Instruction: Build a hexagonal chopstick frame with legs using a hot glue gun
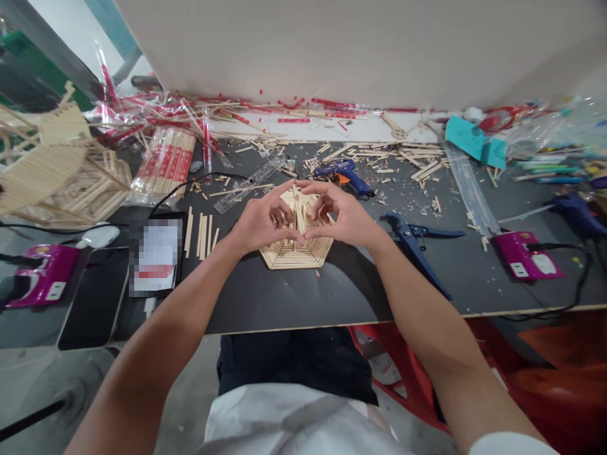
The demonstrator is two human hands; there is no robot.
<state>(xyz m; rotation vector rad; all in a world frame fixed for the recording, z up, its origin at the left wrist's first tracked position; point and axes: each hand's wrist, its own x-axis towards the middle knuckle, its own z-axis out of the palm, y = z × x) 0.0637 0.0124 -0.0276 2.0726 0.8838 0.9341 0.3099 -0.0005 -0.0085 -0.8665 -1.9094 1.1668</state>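
Observation:
An eight-sided piece built from rings of thin wooden sticks [296, 259] lies flat on the dark table. Over its middle, my left hand [258, 220] and my right hand [351, 216] face each other, fingers curled and thumbs almost touching. Between their fingertips is a short wooden stick [300, 218], pointing away from me. Both hands appear to pinch its two ends. Whether it rests on the piece below, I cannot tell. Left of my left hand, several cut sticks [203, 235] lie in a loose row.
A blue glue gun [345, 175] lies behind my hands, and a blue pipe cutter [417, 243] to the right. Stick offcuts [379, 155] litter the back. Phones [95, 297], wrapped chopsticks [164, 161] and a stick-built structure [61, 177] are leftward. A purple power socket [526, 256] stands right.

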